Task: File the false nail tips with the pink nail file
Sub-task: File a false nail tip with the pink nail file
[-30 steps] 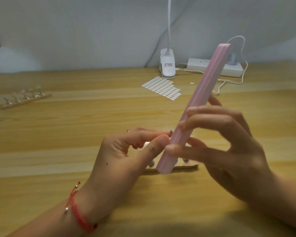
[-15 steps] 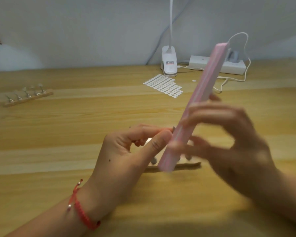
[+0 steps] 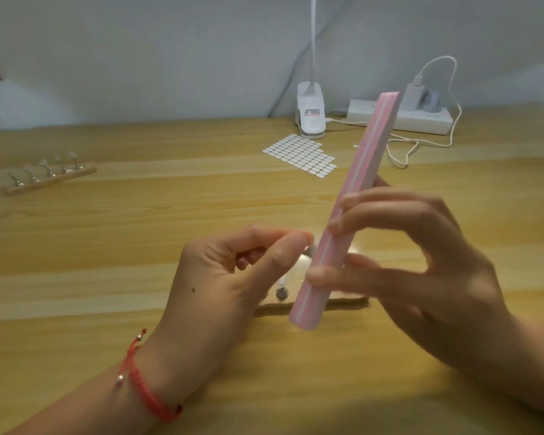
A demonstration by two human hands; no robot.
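The pink nail file (image 3: 358, 171) has slid a little down and toward the person since half a second ago. The right hand (image 3: 421, 271) grips its lower half, fingers on the near side. The left hand (image 3: 226, 277) pinches a nail tip (image 3: 307, 250), blurred, right at the file's edge, above the wooden holder (image 3: 349, 301) on the table (image 3: 139, 230).

Two hands (image 3: 220, 277) (image 3: 421, 271), one pink nail file (image 3: 368, 171), two nail stands (image 3: 49, 180) (image 3: 355, 301), one lamp (image 3: 310, 117).
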